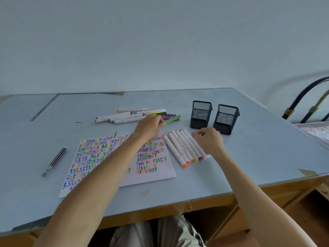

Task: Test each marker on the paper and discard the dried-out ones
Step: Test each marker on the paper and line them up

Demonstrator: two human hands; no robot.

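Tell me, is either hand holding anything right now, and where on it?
The left hand pinches a green striped marker at its near end. The right hand rests curled over the row of white markers; whether it grips one cannot be told.

My left grip (148,126) is stretched way out, fingers curled and pinching. Right grip (210,139), just right of it, sits closer in, fingers loosely bent.

- You have one view only, a wide-angle camera worn on the head.
- It looks forward and down across the pale blue glass-topped table (249,157), close enough that both forearms fill the foreground.
- The plain pale wall (160,41) fills the upper half.
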